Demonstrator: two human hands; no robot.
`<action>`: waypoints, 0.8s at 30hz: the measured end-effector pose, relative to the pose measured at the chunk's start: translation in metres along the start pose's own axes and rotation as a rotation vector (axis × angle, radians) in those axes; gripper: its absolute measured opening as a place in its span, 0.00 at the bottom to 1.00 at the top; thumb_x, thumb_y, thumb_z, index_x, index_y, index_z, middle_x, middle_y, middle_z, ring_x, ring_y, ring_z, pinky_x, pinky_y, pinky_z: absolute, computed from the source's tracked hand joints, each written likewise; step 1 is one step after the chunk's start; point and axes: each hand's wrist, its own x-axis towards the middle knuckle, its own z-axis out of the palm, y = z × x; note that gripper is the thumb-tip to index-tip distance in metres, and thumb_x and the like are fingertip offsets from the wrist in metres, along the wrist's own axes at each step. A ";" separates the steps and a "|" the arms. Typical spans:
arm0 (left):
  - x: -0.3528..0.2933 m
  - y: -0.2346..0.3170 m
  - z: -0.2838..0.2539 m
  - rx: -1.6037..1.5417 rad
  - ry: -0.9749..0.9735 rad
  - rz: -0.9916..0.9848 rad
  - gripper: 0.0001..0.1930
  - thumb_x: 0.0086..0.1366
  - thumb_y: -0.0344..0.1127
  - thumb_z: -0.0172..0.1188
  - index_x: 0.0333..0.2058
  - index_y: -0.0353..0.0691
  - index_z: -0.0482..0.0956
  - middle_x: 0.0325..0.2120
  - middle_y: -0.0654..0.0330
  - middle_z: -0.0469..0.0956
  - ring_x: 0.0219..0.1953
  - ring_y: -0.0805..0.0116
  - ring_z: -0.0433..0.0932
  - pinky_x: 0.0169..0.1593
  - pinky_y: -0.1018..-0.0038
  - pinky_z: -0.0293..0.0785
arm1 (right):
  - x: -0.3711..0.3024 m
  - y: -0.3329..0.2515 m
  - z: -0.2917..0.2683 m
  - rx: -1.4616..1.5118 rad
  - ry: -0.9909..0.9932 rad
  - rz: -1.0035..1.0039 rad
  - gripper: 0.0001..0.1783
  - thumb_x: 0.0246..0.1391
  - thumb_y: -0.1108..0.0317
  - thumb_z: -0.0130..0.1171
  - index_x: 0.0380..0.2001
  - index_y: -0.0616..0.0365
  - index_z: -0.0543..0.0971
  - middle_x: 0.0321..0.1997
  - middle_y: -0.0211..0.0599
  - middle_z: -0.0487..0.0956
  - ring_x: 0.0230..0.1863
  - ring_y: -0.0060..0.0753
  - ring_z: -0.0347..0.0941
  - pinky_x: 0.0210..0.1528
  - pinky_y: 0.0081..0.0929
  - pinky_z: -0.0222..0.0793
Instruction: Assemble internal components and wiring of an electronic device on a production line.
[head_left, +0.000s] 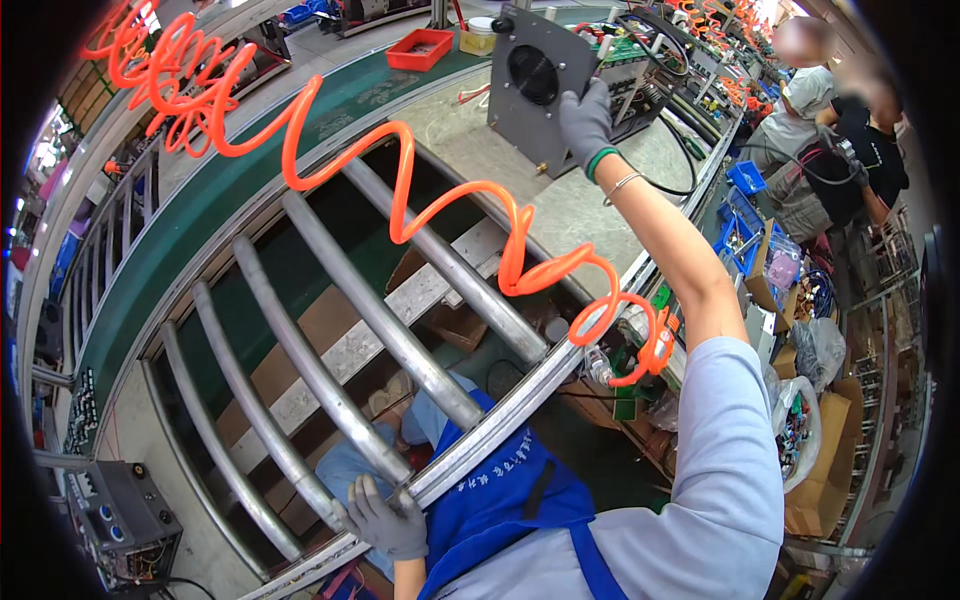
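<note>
A dark grey electrical unit (535, 90) with a round black fan and exposed green circuit boards stands on a pale board at the far end of the rollers. My right hand (587, 128), in a grey glove, reaches out and grips the edge of its panel; some fingertips are hidden behind parts. In another grey glove, my left hand (385, 518) rests on the near metal rail (500, 425) of the roller conveyor. Its fingers lie apart over the rail beside a roller end, with nothing in them.
Across the steel rollers (380, 300) stretches a coiled orange air hose (400, 180). A second unit (120, 520) with blue knobs stands at lower left. A red bin (420, 48) sits on the green belt (340, 115). Cartons, bags and two people occupy the right side.
</note>
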 end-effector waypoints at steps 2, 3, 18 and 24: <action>-0.003 -0.002 0.003 -0.018 0.018 -0.014 0.28 0.63 0.53 0.49 0.49 0.33 0.72 0.46 0.49 0.75 0.52 0.49 0.71 0.66 0.50 0.50 | -0.027 -0.025 -0.006 0.065 -0.046 0.001 0.30 0.51 0.62 0.56 0.55 0.64 0.61 0.56 0.62 0.65 0.56 0.63 0.65 0.59 0.46 0.63; -0.003 -0.001 0.002 -0.007 0.024 -0.011 0.28 0.63 0.53 0.49 0.49 0.33 0.72 0.46 0.49 0.75 0.52 0.49 0.71 0.66 0.50 0.50 | -0.043 -0.039 -0.006 0.108 -0.068 -0.013 0.31 0.49 0.63 0.56 0.55 0.65 0.61 0.56 0.62 0.65 0.57 0.62 0.64 0.60 0.45 0.62; 0.272 0.043 0.079 -0.867 0.095 -0.249 0.45 0.50 0.44 0.69 0.63 0.30 0.58 0.55 0.43 0.68 0.60 0.50 0.67 0.61 0.64 0.63 | -0.148 -0.193 -0.113 0.238 -1.232 -0.679 0.44 0.50 0.40 0.62 0.61 0.59 0.66 0.57 0.53 0.73 0.56 0.50 0.72 0.57 0.37 0.66; 0.220 -0.221 0.010 -0.308 0.070 -0.733 0.24 0.54 0.29 0.53 0.53 0.33 0.74 0.43 0.50 0.78 0.35 0.63 0.77 0.41 0.67 0.73 | -0.087 -0.105 -0.155 0.729 -0.911 -0.186 0.17 0.56 0.61 0.58 0.42 0.63 0.82 0.33 0.31 0.82 0.33 0.18 0.76 0.37 0.20 0.72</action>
